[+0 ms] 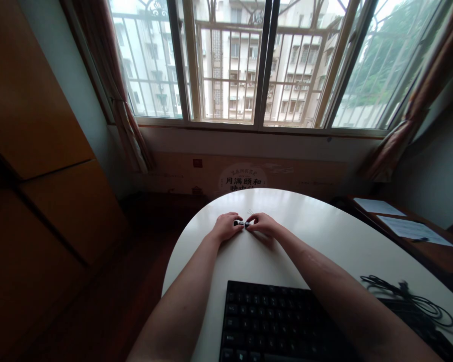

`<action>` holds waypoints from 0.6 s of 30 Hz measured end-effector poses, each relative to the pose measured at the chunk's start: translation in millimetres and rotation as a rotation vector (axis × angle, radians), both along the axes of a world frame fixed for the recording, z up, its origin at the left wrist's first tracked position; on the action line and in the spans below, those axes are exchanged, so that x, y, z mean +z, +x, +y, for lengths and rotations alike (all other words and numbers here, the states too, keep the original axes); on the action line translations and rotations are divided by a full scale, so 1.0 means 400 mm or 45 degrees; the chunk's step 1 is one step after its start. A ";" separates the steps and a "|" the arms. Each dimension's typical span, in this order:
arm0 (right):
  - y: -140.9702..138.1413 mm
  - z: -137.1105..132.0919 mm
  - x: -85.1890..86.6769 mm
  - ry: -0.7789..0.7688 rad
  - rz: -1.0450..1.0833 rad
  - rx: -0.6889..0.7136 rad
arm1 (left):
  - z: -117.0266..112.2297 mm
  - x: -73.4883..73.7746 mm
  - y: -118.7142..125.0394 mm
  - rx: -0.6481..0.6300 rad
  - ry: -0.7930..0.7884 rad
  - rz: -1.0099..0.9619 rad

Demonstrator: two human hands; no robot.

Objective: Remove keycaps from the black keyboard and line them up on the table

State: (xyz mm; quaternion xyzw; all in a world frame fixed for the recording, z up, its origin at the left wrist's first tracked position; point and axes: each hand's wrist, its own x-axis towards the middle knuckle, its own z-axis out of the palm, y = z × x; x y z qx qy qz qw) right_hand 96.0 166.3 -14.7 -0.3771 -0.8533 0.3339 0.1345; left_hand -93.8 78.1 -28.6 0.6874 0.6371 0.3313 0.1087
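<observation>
My left hand (226, 226) rests on the far part of the white table (305, 211), its thumb and fingers closed around small black pieces (240, 223) that look like keycaps. Facing it, my right hand (263, 222) pinches another small black piece (247, 225) of the same look. A narrow gap separates the fingertips of the two hands. Behind them lies a thin wire-like object (250, 212), too faint to name. Nearer to me is a black keyboard (268, 317), partly hidden under my right forearm.
A coiled black cable (419, 301) lies on the table at the right, over the keyboard's far end. Beyond the table's right edge, a brown desk (449, 256) bears papers (415, 231) and a dark pen. A wooden cabinet (41, 201) stands at left; windows (230, 75) are ahead.
</observation>
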 end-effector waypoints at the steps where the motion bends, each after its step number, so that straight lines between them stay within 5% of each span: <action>1: 0.000 0.001 -0.001 -0.001 0.001 0.001 | 0.003 -0.002 -0.004 0.009 0.004 -0.066; 12: 0.001 -0.007 0.013 -0.112 0.072 -0.020 | 0.016 -0.007 -0.078 0.299 0.187 -1.000; 18: 0.064 -0.028 0.101 -0.091 0.390 -0.210 | 0.018 -0.003 -0.081 0.334 0.226 -1.214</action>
